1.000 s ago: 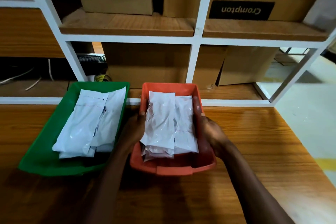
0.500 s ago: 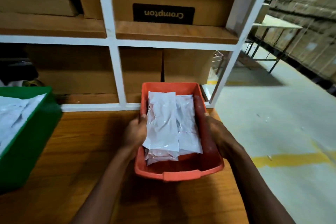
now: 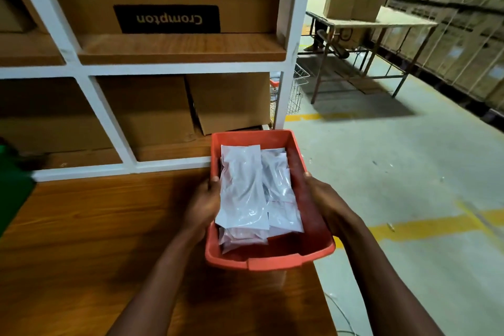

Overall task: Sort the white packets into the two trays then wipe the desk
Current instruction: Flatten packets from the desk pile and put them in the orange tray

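Both hands grip the orange plastic tray (image 3: 268, 262) by its long sides in the head view: the left hand (image 3: 203, 207) is curled round the left wall with the thumb hooked over the rim, and the right hand (image 3: 326, 204) clasps the right wall the same way. Inside the tray lies a loose stack of white plastic packets (image 3: 245, 194), the top one lengthwise and overlapping those beneath. The tray sits at the right end of the brown wooden table (image 3: 90, 226), its right side overhanging the edge above the grey concrete floor (image 3: 409, 172); whether it is lifted or resting cannot be told. Only a corner of the green plastic tray (image 3: 11, 185) shows at far left, well apart.

Sorting looks finished and the step in hand is clearing the filled tray off the table. Next it needs a level carry, so the slippery packets do not slide out, to a spot away from the tabletop before wiping.
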